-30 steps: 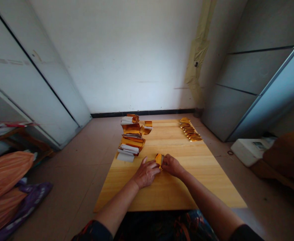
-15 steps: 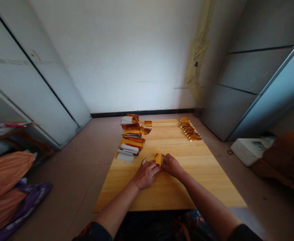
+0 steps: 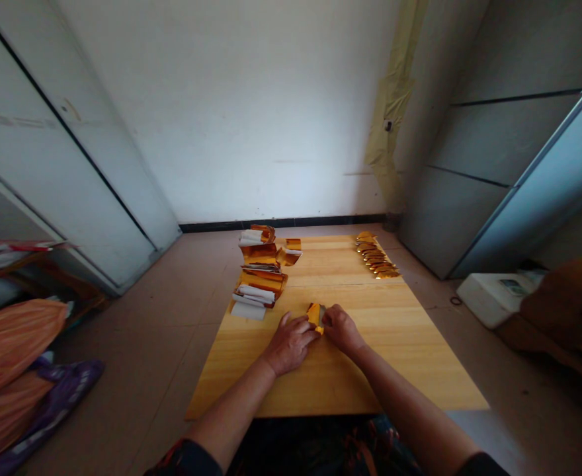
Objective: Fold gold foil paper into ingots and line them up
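A small sheet of gold foil paper [image 3: 314,315], partly folded and with a grey strip along its right side, lies on the wooden table between my two hands. My left hand [image 3: 290,342] rests low on the table, its fingers holding the paper's left and lower edge. At the other side, my right hand [image 3: 341,328] is closed, with thumb and fingertips pinching the right edge. The fingertips partly hide the paper's edges.
Several loose stacks of gold paper [image 3: 264,283] with white backs lie along the table's left edge. A row of folded gold pieces [image 3: 376,256] sits at the far right of the table [image 3: 420,357]. A white box [image 3: 487,297] stands on the floor at right.
My right hand has shifted very slightly at the paper's right edge, and a little more of the lower gold corner shows. My left hand has hardly moved.
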`<action>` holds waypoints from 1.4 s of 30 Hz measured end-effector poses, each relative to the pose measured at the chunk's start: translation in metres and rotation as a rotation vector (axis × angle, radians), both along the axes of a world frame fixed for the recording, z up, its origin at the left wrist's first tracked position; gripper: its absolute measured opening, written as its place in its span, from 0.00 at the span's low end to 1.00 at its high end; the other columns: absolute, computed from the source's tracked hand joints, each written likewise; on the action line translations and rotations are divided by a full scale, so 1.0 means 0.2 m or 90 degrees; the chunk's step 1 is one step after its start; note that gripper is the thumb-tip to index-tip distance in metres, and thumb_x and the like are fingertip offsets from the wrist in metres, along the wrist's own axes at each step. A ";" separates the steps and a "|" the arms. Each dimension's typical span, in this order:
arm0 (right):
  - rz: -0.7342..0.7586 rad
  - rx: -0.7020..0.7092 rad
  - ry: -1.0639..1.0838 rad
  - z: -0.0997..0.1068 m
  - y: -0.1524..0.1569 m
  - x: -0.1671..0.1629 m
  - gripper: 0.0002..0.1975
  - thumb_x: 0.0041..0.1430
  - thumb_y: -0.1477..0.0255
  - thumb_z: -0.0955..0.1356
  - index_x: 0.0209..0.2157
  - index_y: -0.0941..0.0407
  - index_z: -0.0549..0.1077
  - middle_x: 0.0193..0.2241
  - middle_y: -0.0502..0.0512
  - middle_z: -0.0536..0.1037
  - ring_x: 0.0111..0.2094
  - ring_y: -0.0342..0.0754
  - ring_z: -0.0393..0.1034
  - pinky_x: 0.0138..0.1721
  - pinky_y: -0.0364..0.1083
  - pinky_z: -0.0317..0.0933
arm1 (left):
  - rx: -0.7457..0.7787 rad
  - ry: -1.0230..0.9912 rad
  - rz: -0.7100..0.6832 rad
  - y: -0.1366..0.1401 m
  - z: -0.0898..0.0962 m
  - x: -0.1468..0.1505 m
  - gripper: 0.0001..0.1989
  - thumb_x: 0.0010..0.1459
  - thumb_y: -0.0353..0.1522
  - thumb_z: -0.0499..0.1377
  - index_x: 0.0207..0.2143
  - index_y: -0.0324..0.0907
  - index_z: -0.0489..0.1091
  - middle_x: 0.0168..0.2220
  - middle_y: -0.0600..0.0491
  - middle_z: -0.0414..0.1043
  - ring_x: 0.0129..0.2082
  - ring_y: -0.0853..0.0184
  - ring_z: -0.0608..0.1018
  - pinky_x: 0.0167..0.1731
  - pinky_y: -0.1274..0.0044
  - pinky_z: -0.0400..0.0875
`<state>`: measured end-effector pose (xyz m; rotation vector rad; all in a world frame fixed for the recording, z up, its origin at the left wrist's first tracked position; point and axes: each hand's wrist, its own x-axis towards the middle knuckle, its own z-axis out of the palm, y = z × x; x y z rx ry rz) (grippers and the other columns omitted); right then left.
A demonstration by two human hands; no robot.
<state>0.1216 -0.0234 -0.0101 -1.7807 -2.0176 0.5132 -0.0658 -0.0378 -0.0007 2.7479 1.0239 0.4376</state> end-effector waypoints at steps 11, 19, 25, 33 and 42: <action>0.049 -0.014 -0.024 0.04 -0.01 0.01 0.21 0.47 0.80 0.64 0.46 0.58 0.70 0.47 0.59 0.67 0.46 0.46 0.64 0.49 0.41 0.57 | 0.026 -0.038 0.022 0.04 -0.03 -0.01 0.19 0.52 0.25 0.57 0.42 0.55 0.74 0.57 0.52 0.60 0.56 0.58 0.63 0.57 0.57 0.51; 0.099 0.000 -0.154 0.08 -0.04 -0.02 0.13 0.55 0.76 0.63 0.43 0.58 0.72 0.48 0.61 0.69 0.46 0.50 0.62 0.49 0.45 0.55 | -0.076 -0.018 -0.028 0.12 0.00 -0.02 0.20 0.46 0.24 0.58 0.41 0.50 0.76 0.66 0.55 0.44 0.61 0.53 0.58 0.58 0.59 0.56; 0.129 0.008 -0.175 0.09 -0.04 -0.01 0.14 0.56 0.74 0.64 0.44 0.58 0.72 0.44 0.59 0.71 0.43 0.51 0.62 0.46 0.45 0.56 | -0.064 0.001 -0.079 0.14 0.00 -0.02 0.20 0.46 0.23 0.56 0.43 0.46 0.73 0.63 0.50 0.53 0.60 0.55 0.61 0.58 0.60 0.56; 0.134 0.008 -0.169 0.10 -0.04 -0.01 0.12 0.57 0.74 0.63 0.43 0.58 0.72 0.46 0.59 0.70 0.44 0.50 0.61 0.46 0.45 0.56 | -0.077 -0.046 -0.099 0.14 -0.03 -0.01 0.20 0.44 0.22 0.55 0.40 0.43 0.74 0.66 0.53 0.41 0.59 0.57 0.62 0.58 0.68 0.58; 0.143 0.007 -0.198 0.10 -0.03 -0.02 0.11 0.59 0.71 0.64 0.43 0.57 0.72 0.43 0.59 0.70 0.43 0.50 0.63 0.44 0.45 0.58 | -0.047 0.061 -0.086 0.15 0.06 0.00 0.18 0.45 0.28 0.57 0.41 0.49 0.71 0.57 0.53 0.61 0.56 0.54 0.62 0.51 0.60 0.58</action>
